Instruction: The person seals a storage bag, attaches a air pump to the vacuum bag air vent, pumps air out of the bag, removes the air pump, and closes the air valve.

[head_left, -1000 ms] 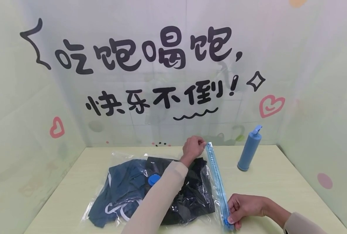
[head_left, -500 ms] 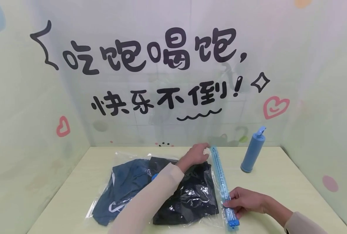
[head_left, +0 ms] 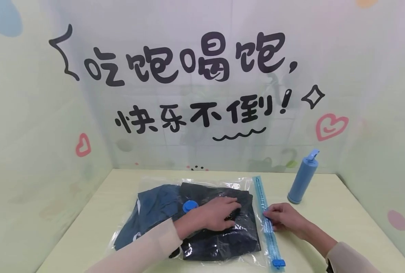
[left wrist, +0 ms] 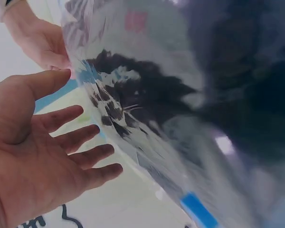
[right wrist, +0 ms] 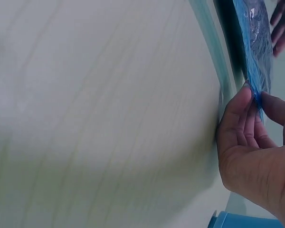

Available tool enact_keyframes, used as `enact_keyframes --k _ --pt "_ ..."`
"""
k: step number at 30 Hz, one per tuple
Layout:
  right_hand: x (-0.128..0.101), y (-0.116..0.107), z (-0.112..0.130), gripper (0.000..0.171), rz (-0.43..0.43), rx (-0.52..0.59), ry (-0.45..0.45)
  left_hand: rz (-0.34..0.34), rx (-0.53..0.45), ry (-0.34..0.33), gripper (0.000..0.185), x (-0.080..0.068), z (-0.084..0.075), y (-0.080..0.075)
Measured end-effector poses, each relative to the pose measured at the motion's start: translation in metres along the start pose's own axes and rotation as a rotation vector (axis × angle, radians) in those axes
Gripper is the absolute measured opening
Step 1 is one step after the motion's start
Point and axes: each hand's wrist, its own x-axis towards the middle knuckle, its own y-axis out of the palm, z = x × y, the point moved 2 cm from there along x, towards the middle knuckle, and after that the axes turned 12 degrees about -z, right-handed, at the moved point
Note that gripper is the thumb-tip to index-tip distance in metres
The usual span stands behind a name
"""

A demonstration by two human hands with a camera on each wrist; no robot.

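A clear vacuum storage bag [head_left: 229, 257] lies flat on the table with folded dark clothing [head_left: 219, 189] and blue clothing [head_left: 154, 203] inside. Its top carries a round blue valve [head_left: 190, 206]. Along the right end runs the bag's blue zip strip [head_left: 270, 239], with a blue slider [head_left: 278, 262] at the near end. My right hand [head_left: 286, 218] pinches the strip around its middle, thumb and fingers on either side of the edge in the right wrist view. Over the dark clothing is my left hand [head_left: 219, 214], its fingers spread and holding nothing.
A blue hand pump [head_left: 303, 180] stands upright at the back right of the pale table [head_left: 86, 212]. Walls with printed lettering and drawings close in the back and both sides.
My left hand has left the strip's far end and come back over the bag. My right hand has let go of the slider and moved up the strip away from me.
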Motion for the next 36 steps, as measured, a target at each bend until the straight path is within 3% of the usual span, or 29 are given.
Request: enact_keyframes --k 3,7,12,19,31,36 --pt "0.0 -0.001 0.0 0.018 -0.036 -0.01 0.006 0.015 -0.026 -0.068 0.06 -0.023 0.008 -0.003" --pt "0.001 -0.001 0.0 0.016 -0.07 -0.036 0.005 0.06 -0.061 -0.231 0.072 -0.051 0.027 -0.003" --pt "0.001 -0.005 0.002 0.013 -0.164 -0.142 -0.023 0.089 -0.101 -0.367 0.081 -0.074 0.049 -0.001" --pt "0.002 -0.014 0.001 0.01 -0.242 -0.22 -0.005 0.06 -0.1 -0.381 0.081 -0.083 0.061 0.003" --pt "0.007 -0.024 0.003 0.012 -0.297 -0.331 -0.078 0.002 -0.064 -0.389 0.086 -0.075 0.063 0.015" --pt "0.012 -0.025 0.002 0.019 -0.297 -0.458 -0.184 -0.02 -0.079 -0.372 0.087 -0.073 0.064 0.016"
